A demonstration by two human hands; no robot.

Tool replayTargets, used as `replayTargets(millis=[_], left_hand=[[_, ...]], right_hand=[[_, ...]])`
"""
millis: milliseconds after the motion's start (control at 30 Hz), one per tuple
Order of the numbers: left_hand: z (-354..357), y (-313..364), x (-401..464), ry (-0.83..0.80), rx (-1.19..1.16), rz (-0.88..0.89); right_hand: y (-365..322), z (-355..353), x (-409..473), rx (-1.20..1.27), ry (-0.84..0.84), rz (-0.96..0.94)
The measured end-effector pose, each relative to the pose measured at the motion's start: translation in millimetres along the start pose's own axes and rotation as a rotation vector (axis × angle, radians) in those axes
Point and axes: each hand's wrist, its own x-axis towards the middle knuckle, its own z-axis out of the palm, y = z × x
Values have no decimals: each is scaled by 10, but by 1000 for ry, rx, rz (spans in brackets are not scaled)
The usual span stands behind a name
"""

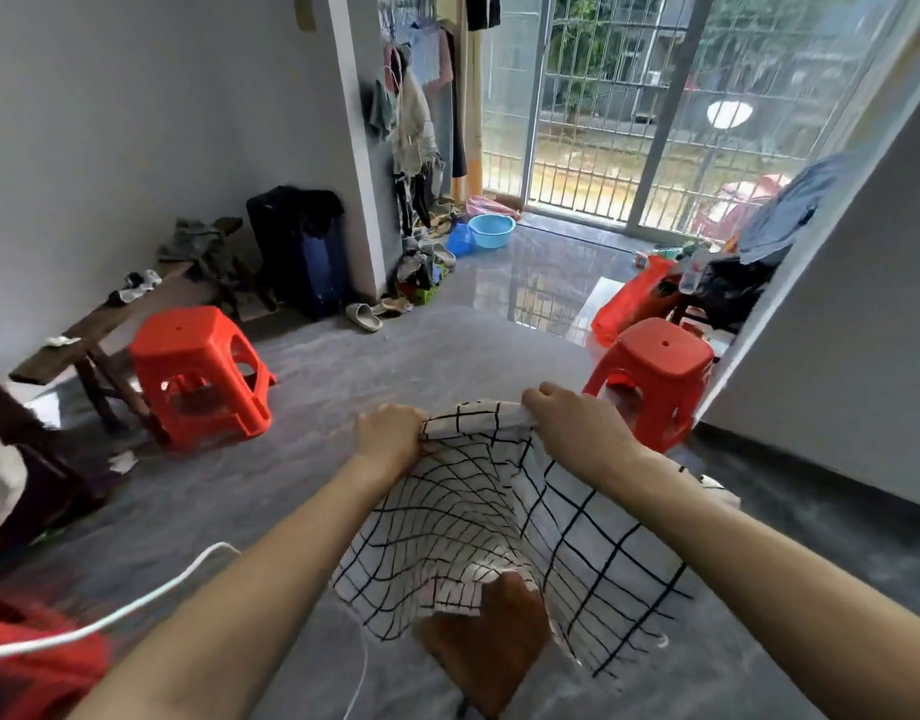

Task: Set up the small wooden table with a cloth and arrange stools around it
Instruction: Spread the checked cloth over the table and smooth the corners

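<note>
two red stools: one stool [201,374] well left of the left hand [390,436], one stool [655,379] just beyond the right hand [567,426]. one checked cloth [499,517], both hands clamped on its top edge, arms outstretched, draping over one wooden table [491,644] below.

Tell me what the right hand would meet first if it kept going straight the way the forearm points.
Probably open floor first. The right hand, gripping the checked cloth, points up-left in the picture, passing left of the right red stool. Depth is unclear from one view.
</note>
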Motion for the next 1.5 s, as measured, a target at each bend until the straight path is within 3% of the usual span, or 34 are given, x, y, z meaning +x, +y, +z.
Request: replayTargets(millis=[133,233,367,500,667,800,933,1067,1167,1300,1400,1500], left_hand=[[274,-315,170,-25,-125,-134],[280,-343,323,-8,-216,-164],[18,-160,600,66,-141,-134],[-376,-155,821,214,45,-35],[-1046,-127,996,394,281,53],[-1413,-370,996,416,275,-62],[-1468,-377,1026,409,293,-80],[-1304,-285,1087,492,155,-236],[-1131,-215,1144,422,47,-363],[-1031,34,1351,376,-372,-623],[-992,498,1533,314,-638,-485],[-869,1138,1505,6,-722,-216]], right_hand=[[726,-124,117,-8,61,53],[1207,-145,177,-45,15,-42],[1639,-152,246,-94,-43,-197],[1952,-163,279,-263,-78,-235],[2275,-138,410,-231,-41,-133],[2793,-140,502,-218,5,45],[2872,-112,488,-89,15,48],[2850,-126,512,73,-40,54],[2840,-25,437,141,-64,65],[2799,90,380,277,-112,128],[2747,83,352,346,-121,160],[2636,108,344,465,-131,227]])
